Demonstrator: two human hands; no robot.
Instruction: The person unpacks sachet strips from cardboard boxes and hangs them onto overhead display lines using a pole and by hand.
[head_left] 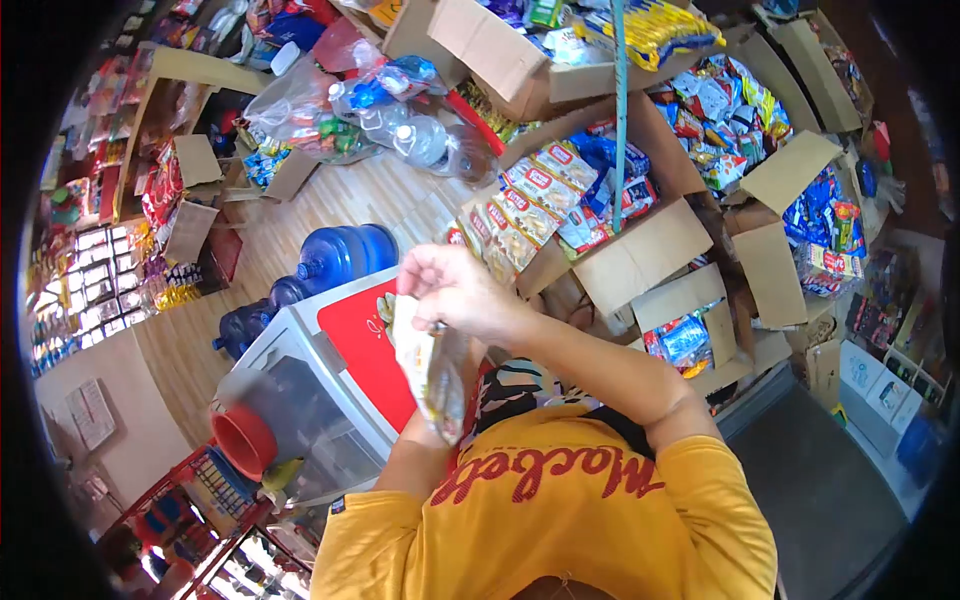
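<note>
Yellow shirt fills the bottom of the view, w/ both your arms reaching up from it toward the middle. Your right hand (455, 292) is clenched in a pinch grip on the top edge of a snack packet (432, 370), a pale, crinkly pouch that hangs straight down from your fingers in front of your chest. Your left hand is hidden behind the packet; only the forearm shows, so I can't tell if that grip is closed or released.

The packet is up in the air, touching nothing but your hand. It hangs just above the near edge of a white table (290, 340) w/ a red mat (360, 345) on top.

Progress, judged from this view: one packet is out and held, and not yet set down anywhere.

Beyond your hands, open cardboard boxes (640, 255) are packed w/ more snack packs (535, 195). Blue water jugs (345, 255) stand on the wood floor beside the table. A clear bag of plastic bottles (400, 130) lies further back, and a red bowl (243, 440) sits at lower left.
</note>
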